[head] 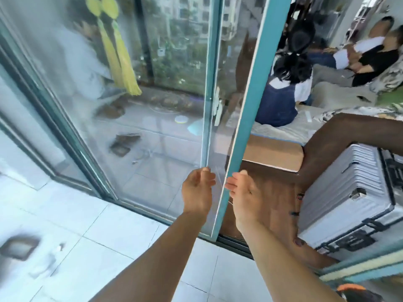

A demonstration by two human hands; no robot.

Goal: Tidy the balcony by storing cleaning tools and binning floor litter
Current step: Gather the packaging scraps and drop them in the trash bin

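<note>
I stand on the white-tiled balcony floor (pixel 122 232) facing a teal-framed sliding glass door (pixel 246 110). My left hand (pixel 197 190) is at the glass side of the door's edge, fingers loosely curled against it. My right hand (pixel 242 192) is on the other side, its straight fingers touching the frame. Neither hand holds any tool or litter. A blurred dark square item (pixel 19 247) and a small white scrap (pixel 51 258) lie on the tiles at lower left. A teal and yellow striped pole (pixel 362 269) crosses the lower right corner.
Yellow tassels (pixel 117 44) hang on the glass. Through the opening there is a wooden floor (pixel 268 192), a silver suitcase (pixel 349 199), a low mattress (pixel 274 153) and several seated people (pixel 283 92). An orange and black object (pixel 353 290) lies at the bottom right.
</note>
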